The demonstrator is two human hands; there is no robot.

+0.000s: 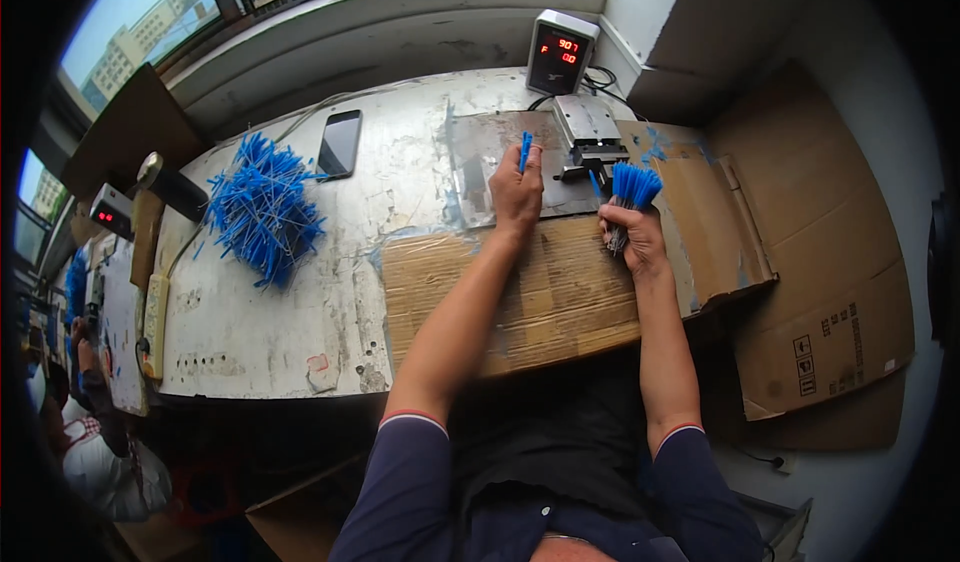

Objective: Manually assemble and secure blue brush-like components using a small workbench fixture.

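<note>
Head cam: left hand (516, 197) pinches a slim blue plastic-looking piece (525, 150), long axis roughly in line with the hand, just left of the silver-and-black metal block (586, 120). Right hand (638, 237) is wrapped round a blue-tipped wire bundle (636, 186), block's near side, blue ends closest.

Red digits (568, 46) on white display box (545, 75), on left display (112, 211); black signs (806, 366) on cardboard (825, 252)

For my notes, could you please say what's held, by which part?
Right hand: blue-ended bundle, just below the blue. Left hand: blue piece, held part unclear.
</note>
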